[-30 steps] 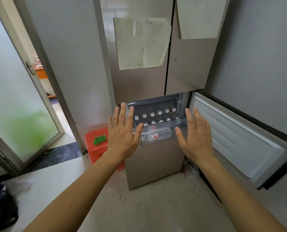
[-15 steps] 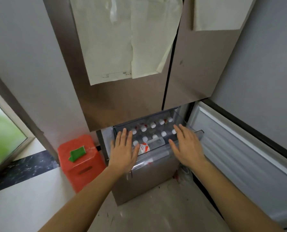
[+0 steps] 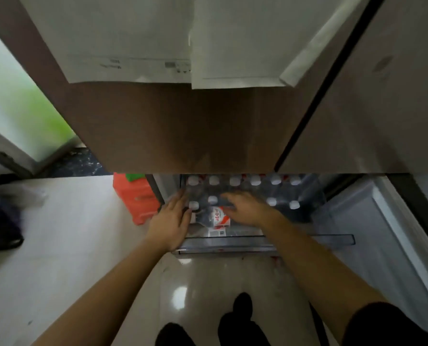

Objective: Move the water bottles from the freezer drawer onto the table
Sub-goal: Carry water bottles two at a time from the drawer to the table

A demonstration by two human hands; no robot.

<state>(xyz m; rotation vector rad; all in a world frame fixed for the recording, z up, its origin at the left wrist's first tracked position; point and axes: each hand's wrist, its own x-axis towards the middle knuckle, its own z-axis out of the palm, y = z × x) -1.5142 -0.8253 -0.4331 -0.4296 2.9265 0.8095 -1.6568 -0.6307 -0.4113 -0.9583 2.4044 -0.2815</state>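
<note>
- Two hands are down in the open drawer [image 3: 307, 239], which stands pulled out below the shut fridge doors [image 3: 183, 126] so the bottles can be reached from above.
- Bottles [image 3: 255, 182] stand upright in rows and fill the drawer, showing only white caps. One more bottle [image 3: 217, 218] lies on its side at the front with its red-and-white label up, probably because no upright slot was free.
- Left hand [image 3: 169, 221] is at the drawer's left front corner, its fingers [image 3: 180, 199] stretched forward beside the nearest cap. They look released, wrapped round nothing.
- Right hand [image 3: 245, 209] hovers over the middle of the front row, just behind the lying bottle, with its fingers spread and loose. Blur hides whether they touch a cap, but no grasp shows.
- Both palms face down and are set apart, which suits taking one bottle in each hand. The task looks to be at its start, with no bottle lifted yet.
- No surface to receive the bottles is in view, so the carry will need a turn away from the fridge.
- Freezer door [image 3: 382, 233] is swung open to the right, and a red bin [image 3: 135, 198] stands on the floor [image 3: 58, 258] close by the drawer's left side. Either could be knocked when stepping back.
</note>
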